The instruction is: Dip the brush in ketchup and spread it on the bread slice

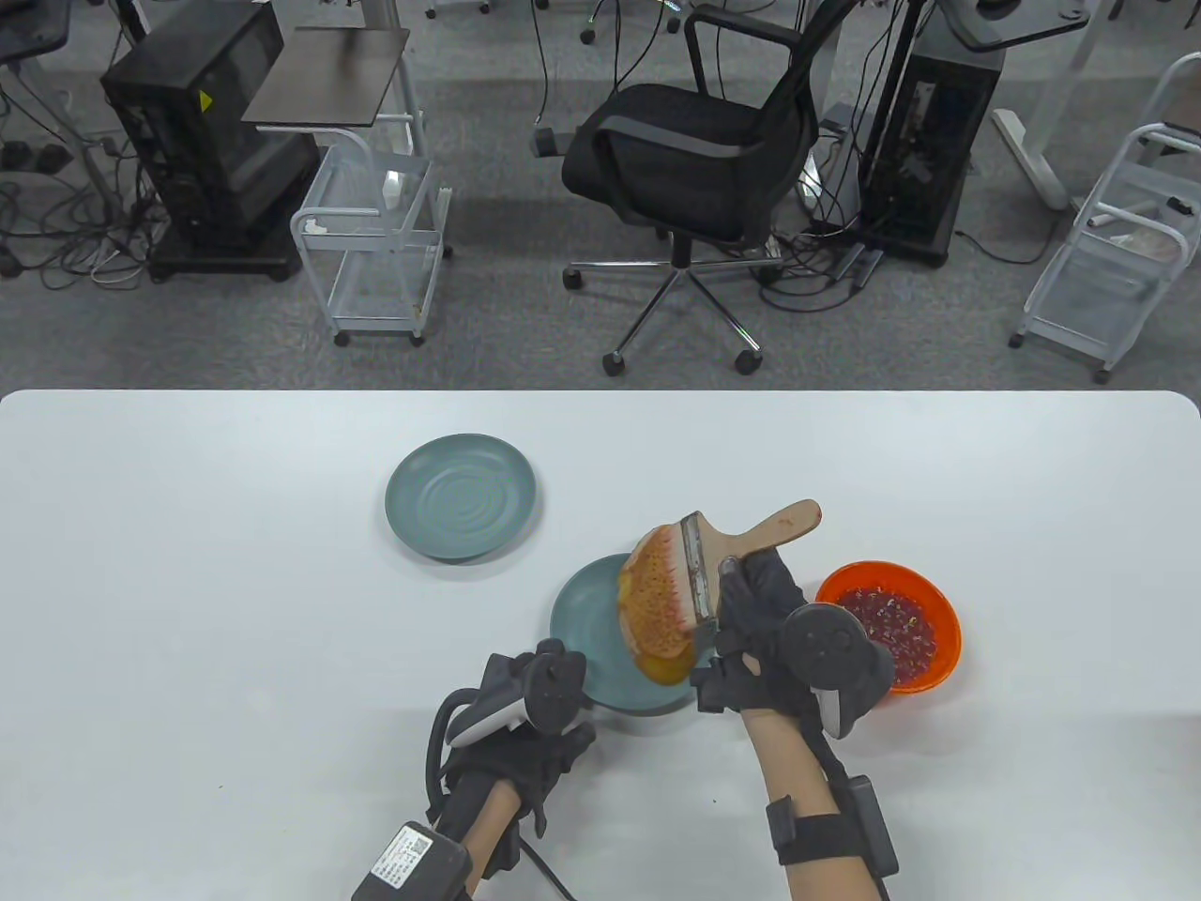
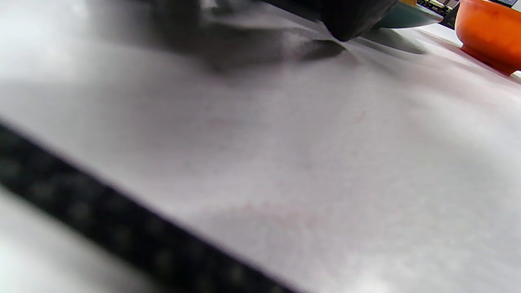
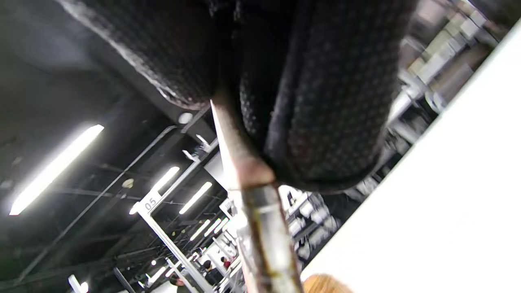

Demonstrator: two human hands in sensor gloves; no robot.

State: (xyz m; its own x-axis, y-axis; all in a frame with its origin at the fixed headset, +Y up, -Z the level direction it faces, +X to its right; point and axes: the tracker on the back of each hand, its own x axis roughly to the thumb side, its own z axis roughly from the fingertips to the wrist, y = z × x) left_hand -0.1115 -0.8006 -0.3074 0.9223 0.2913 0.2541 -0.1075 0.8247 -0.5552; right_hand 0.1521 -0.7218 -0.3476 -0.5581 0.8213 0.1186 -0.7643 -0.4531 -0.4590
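Right hand [image 1: 762, 624]: gloved, lifted above the table, fingers closed around the brush where the wooden handle meets the metal band. In the right wrist view the gloved fingers [image 3: 325, 101] wrap the handle from above.
Left hand [image 1: 525, 718]: gloved, resting low at the near edge of the bread plate; whether its fingers are curled or spread cannot be told, and it holds nothing visible.
Brush [image 1: 713, 558]: wide and flat, wooden handle pointing up and to the right, bristles stained orange-red and laid against the bread slice.
Bread slice [image 1: 657, 605]: tilted up over the near plate, its face coated orange-red, the lower edge golden.
Near plate [image 1: 582, 619]: teal, under the bread slice, just left of the ketchup bowl.
Ketchup bowl [image 1: 891, 624]: orange, holding dark red sauce, on the table just right of the right hand.
Far plate [image 1: 461, 496]: teal, well apart, up and left.
Table [image 1: 188, 610]: white.
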